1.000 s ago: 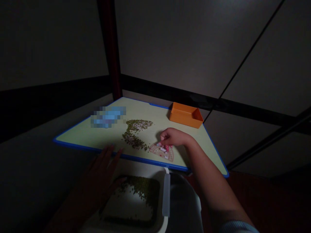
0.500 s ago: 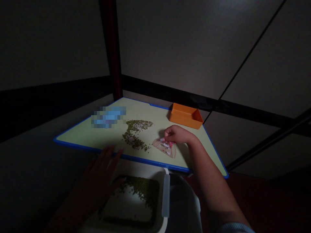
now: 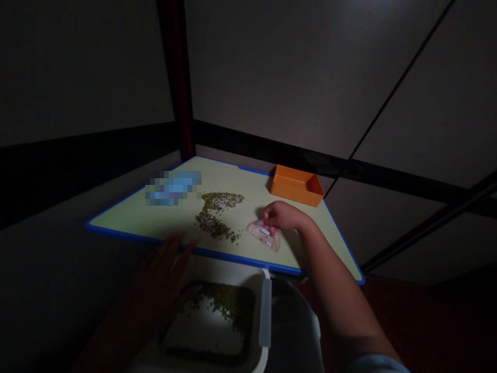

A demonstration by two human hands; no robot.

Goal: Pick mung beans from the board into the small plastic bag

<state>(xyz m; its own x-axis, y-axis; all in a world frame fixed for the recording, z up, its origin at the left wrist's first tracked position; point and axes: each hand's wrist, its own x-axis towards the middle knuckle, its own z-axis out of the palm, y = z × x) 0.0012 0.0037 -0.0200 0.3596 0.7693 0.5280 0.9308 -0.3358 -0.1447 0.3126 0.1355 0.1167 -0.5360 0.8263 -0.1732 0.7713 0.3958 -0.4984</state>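
My right hand (image 3: 280, 215) is over the right half of the table, its fingers pinched on a pink, see-through protractor (image 3: 264, 237) with a printed pattern. The protractor lies low over the tabletop, just right of a scatter of small green beans (image 3: 217, 228) spread in a curved shape. My left hand (image 3: 166, 264), in shadow, has its fingers spread, the fingertips at the table's near edge and the thumb over a white box (image 3: 212, 331). More of the green beans (image 3: 233, 300) lie inside this box, banked along its far and right sides.
The table (image 3: 128, 215) has a pale top and a blue rim. An orange open tray (image 3: 297, 187) stands at its far right corner. A blurred-out blue thing (image 3: 174, 187) lies at the left. Walls (image 3: 272, 77) rise behind, with a dark red post (image 3: 178, 77) between them.
The protractor has shifted slightly to the right with my right hand. My left hand, the bean scatter and the white box look the same.
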